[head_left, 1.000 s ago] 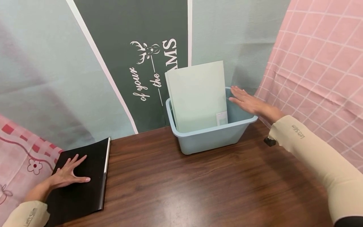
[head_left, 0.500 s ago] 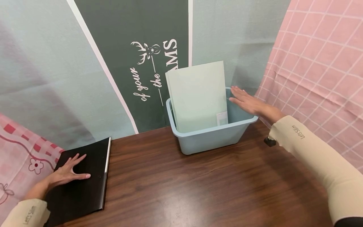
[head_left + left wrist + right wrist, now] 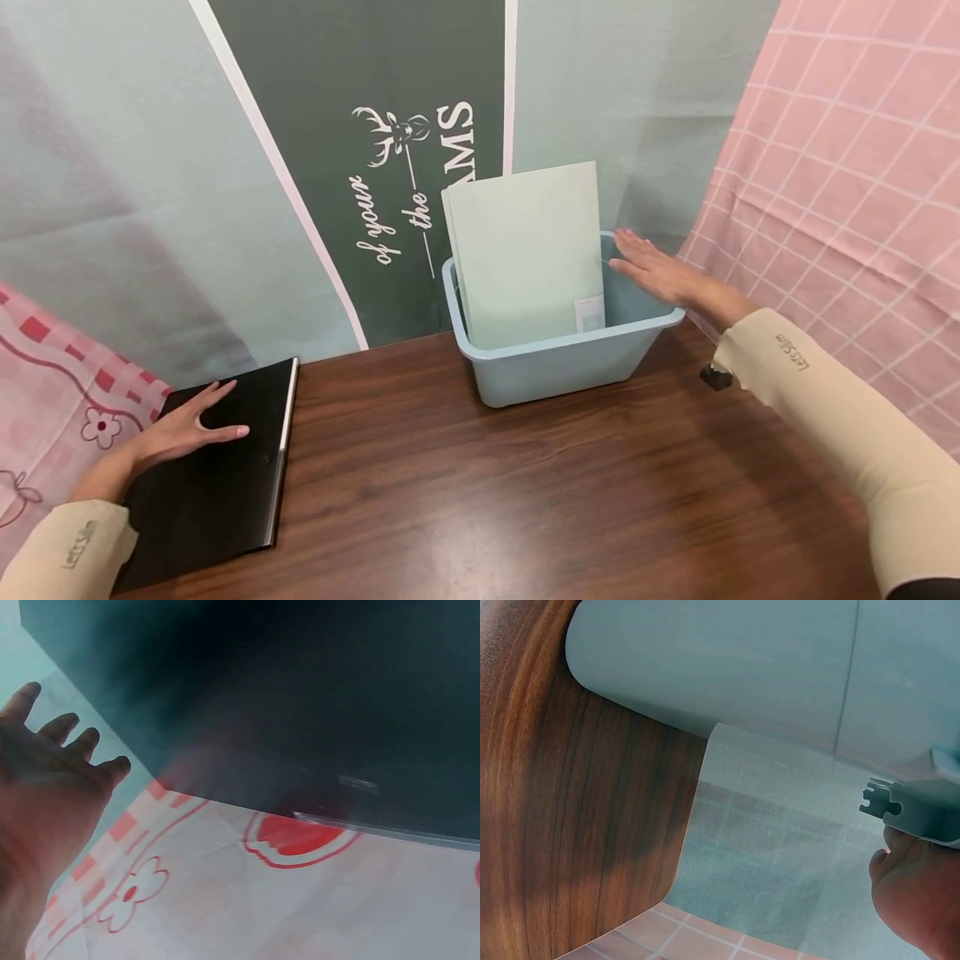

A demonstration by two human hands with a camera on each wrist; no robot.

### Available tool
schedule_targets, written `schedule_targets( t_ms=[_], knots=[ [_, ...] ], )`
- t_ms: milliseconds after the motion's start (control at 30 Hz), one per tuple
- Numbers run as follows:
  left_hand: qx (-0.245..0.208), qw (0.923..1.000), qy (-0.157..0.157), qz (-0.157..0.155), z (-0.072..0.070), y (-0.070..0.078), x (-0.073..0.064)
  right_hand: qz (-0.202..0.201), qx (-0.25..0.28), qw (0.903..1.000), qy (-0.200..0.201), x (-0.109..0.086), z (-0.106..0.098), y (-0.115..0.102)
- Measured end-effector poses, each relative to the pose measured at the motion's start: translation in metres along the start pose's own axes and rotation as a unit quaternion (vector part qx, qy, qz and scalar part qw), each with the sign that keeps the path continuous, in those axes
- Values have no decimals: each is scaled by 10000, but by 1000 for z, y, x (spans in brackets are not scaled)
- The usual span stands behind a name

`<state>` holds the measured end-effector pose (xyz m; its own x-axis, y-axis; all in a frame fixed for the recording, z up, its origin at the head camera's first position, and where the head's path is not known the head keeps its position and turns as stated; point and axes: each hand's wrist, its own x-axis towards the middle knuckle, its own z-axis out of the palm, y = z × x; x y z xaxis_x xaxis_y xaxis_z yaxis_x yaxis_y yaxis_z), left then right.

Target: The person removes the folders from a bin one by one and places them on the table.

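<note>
A black folder (image 3: 217, 487) lies flat at the left end of the tabletop (image 3: 525, 475), its far edge up against the back cloth (image 3: 112, 208) and its left side along the pink floral cloth (image 3: 56, 425). The person's left hand (image 3: 176, 429) is spread over it, thumb out toward the side with the white strip (image 3: 288, 404), probably to steady or square the cover; whether the palm presses or hovers cannot be told. The right hand (image 3: 660, 273) lies with its fingers straight over the right end of a pale blue plastic tub (image 3: 558, 375), curled round nothing in the head view, likely to keep the tub in place; its exact contact with the rim is unclear. The tub sits by the tabletop's back edge, right of the middle, and holds pale green folders (image 3: 525, 250) upright and tilted slightly back, perhaps so that the label (image 3: 589, 314) at the lower corner faces forward. The folders fill the tub's left part, leaving a gap at its right end below the hand. A broad stretch of wood separates tub from black folder, widening toward the tabletop's near edge, while cloth bounds both sides.
</note>
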<state>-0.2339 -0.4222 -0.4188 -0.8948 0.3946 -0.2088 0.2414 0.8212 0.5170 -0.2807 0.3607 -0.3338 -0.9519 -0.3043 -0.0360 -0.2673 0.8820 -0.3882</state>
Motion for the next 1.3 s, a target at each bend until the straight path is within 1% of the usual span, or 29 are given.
schedule_targets(
  t_ms=[200, 333, 467, 567, 800, 933, 1133, 1300],
  knots=[
    [89, 9998, 205, 5, -5, 15, 7, 13, -2, 10000, -34, 0, 0, -1],
    [-94, 9996, 253, 53, -8, 31, 16, -2, 28, 10000, -30, 0, -1, 0],
    [-326, 9987, 271, 285, -11, 49, 30, 9, 44, 10000, -18, -1, -2, 0],
    [-379, 9977, 309, 467, -12, 63, 38, 25, 49, 10000, -6, -2, -2, 1],
    [-425, 9955, 343, 780, -8, 89, 52, 17, 67, 10000, -43, 0, -1, -1],
    [-460, 9940, 429, 894, -6, 101, 61, 23, 34, 10000, -45, 0, 0, -2],
    [-727, 9899, 472, 1119, -6, 120, 72, 30, 38, 10000, -14, -1, 0, -2],
    [-909, 9869, 496, 1234, -4, 130, 79, 45, 66, 10000, -15, 0, 0, -2]
  ],
)
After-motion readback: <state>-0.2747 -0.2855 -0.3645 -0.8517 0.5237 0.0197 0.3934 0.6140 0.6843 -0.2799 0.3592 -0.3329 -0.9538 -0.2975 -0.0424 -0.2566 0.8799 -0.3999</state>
